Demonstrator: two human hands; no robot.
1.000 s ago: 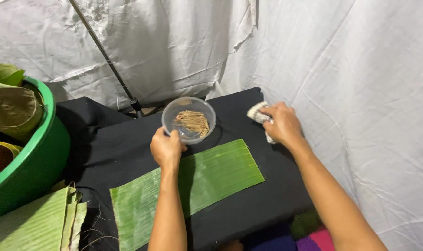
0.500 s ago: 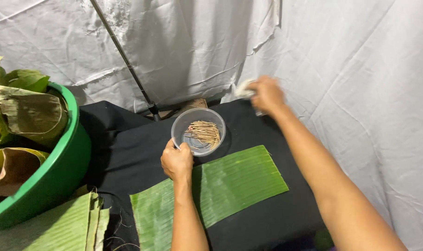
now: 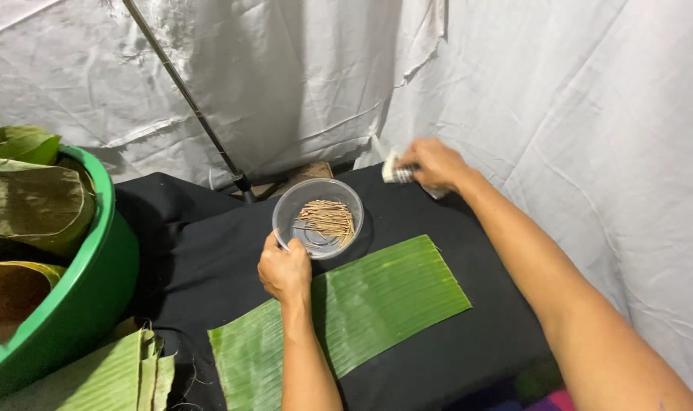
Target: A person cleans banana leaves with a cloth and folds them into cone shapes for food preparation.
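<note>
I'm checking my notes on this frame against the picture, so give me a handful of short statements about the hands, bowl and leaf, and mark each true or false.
1. The left hand grips the near rim of the clear bowl. True.
2. The bowl holds thin tan sticks. True.
3. The right hand lies flat on the banana leaf. False: it is at the far edge of the black cloth, closed on a whitish rag.
4. The banana leaf is rolled into a tube. False: it lies flat and spread on the black cloth.
5. A green tub with dried leaves stands to the left. True.
6. The bowl sits inside the green tub. False: it is over the black cloth, beyond the leaf.
</note>
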